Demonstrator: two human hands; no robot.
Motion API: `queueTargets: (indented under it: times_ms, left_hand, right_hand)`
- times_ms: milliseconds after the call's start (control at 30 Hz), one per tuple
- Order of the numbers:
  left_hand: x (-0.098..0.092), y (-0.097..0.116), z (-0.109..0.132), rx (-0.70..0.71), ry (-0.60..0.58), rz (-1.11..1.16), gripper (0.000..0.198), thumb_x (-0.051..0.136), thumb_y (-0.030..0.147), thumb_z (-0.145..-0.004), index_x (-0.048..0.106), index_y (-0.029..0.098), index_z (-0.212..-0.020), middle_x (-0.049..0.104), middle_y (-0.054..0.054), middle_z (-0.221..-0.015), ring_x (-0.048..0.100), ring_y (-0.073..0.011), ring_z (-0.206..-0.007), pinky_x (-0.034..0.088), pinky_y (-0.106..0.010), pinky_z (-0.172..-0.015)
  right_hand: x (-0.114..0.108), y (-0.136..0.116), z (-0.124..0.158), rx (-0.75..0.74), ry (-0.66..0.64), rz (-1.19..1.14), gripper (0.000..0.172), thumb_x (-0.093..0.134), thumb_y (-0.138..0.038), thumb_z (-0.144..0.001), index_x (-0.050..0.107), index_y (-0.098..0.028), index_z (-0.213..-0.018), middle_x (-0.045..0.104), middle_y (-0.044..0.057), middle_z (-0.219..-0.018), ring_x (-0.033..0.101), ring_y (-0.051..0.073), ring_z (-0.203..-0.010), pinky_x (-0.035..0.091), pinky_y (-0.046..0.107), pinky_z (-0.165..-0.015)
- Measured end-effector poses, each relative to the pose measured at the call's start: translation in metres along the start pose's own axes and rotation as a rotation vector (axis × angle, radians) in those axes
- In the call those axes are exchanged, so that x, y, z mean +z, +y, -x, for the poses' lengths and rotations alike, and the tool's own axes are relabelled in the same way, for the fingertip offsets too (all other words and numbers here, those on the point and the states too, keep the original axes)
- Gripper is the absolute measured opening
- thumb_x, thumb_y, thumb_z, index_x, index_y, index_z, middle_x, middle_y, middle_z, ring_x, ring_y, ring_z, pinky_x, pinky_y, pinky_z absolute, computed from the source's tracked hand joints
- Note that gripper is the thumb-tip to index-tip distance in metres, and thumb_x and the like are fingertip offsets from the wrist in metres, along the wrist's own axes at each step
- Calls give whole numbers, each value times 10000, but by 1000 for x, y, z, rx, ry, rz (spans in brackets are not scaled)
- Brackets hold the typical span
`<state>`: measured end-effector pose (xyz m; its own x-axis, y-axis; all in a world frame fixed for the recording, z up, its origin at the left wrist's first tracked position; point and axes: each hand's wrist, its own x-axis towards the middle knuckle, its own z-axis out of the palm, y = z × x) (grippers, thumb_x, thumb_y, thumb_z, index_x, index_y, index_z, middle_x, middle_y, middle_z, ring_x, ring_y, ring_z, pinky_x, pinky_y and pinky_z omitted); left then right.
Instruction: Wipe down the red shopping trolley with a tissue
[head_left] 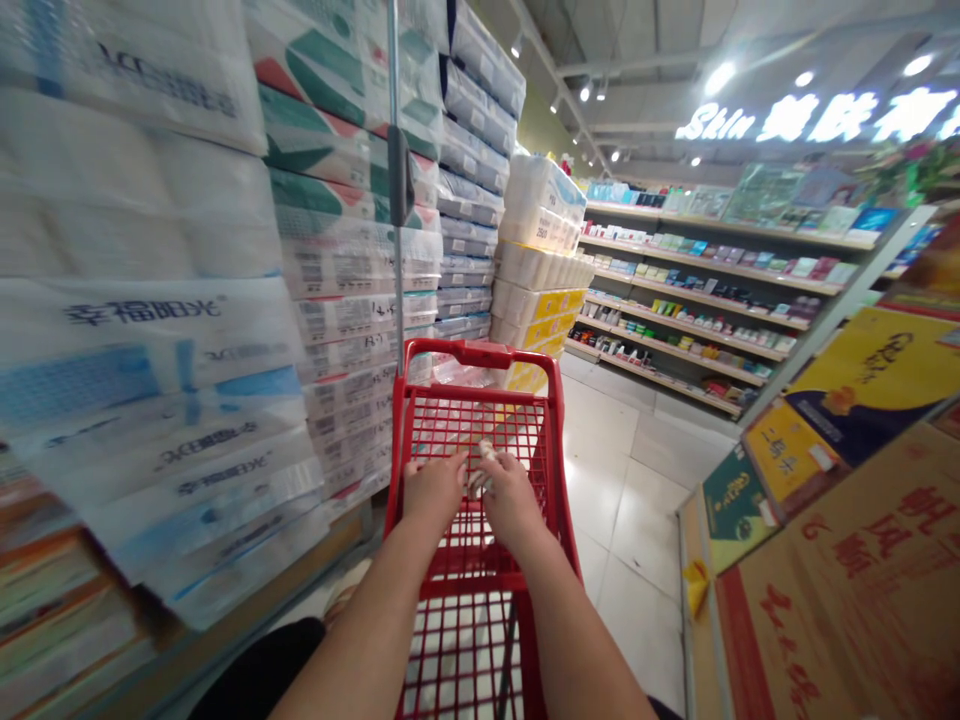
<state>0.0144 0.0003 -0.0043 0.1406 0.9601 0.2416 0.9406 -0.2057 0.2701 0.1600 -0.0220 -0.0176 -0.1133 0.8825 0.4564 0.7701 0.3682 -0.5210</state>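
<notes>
A red plastic shopping cart stands in front of me in a shop aisle. My left hand and my right hand rest side by side on the cart's handle, fingers curled over it. Between the two hands a small crumpled white thing shows, held mostly by the right fingers; I cannot make out what it is. The cart's basket looks empty apart from that.
Tall stacks of wrapped tissue packs wall the left side. More white and yellow packs stand ahead. Shelves of small goods run along the right. Cardboard boxes sit close at the right. A pale tiled floor leads ahead.
</notes>
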Motion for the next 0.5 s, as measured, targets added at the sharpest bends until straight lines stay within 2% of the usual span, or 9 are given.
queueTargets:
  times_ms: [67,100,200,267,367,433,500]
  left_hand:
    - [-1,0,0,11,-6,-4,362,387,306,-955,624,312,-1230,751,-47,-972,671,-225,-961,366,-407,-901]
    - [-2,0,0,13,-5,-2,364,389,304,-954,620,311,-1236,750,-47,-985,669,-227,-967,367,-410,-905]
    - [-1,1,0,-5,3,6,365,409,305,-948,615,305,-1250,748,-50,-1007,666,-230,-975,365,-419,-916]
    - [0,1,0,-13,5,14,362,411,310,-949,620,305,-1244,748,-48,-1009,665,-228,-972,362,-422,-921]
    - [2,1,-1,-8,7,18,365,405,317,-952,613,307,-1252,747,-47,-1020,657,-221,-989,353,-413,-933]
    - [1,1,0,1,-5,12,368,392,318,-955,615,308,-1248,748,-50,-1015,655,-221,-994,353,-406,-933]
    - [-1,3,0,8,-15,8,372,374,321,-960,620,310,-1239,747,-53,-1016,655,-224,-991,355,-407,-930]
  right_hand:
    - [-1,0,0,-46,-36,-28,535,503,43,-675,686,-254,-1080,573,45,-1051,527,173,-959,447,273,-841]
    - [-3,2,0,-26,-15,-17,542,502,43,-677,684,-260,-1087,574,43,-1052,526,173,-961,445,273,-840]
    - [-13,11,-1,137,121,98,529,498,21,-726,670,-259,-1140,577,65,-1065,516,195,-966,436,305,-845]
    - [-16,15,-1,205,143,157,477,499,-4,-760,673,-239,-1136,578,85,-1043,518,208,-948,436,319,-830]
    - [-11,10,0,136,55,108,432,503,2,-740,691,-218,-1061,573,74,-975,533,196,-913,450,295,-797]
    - [-4,4,1,57,29,20,492,490,27,-703,679,-222,-1083,567,62,-1001,544,178,-932,460,275,-815]
    - [0,-2,0,40,67,-19,583,458,42,-693,639,-232,-1175,558,73,-1098,541,178,-1012,456,287,-886]
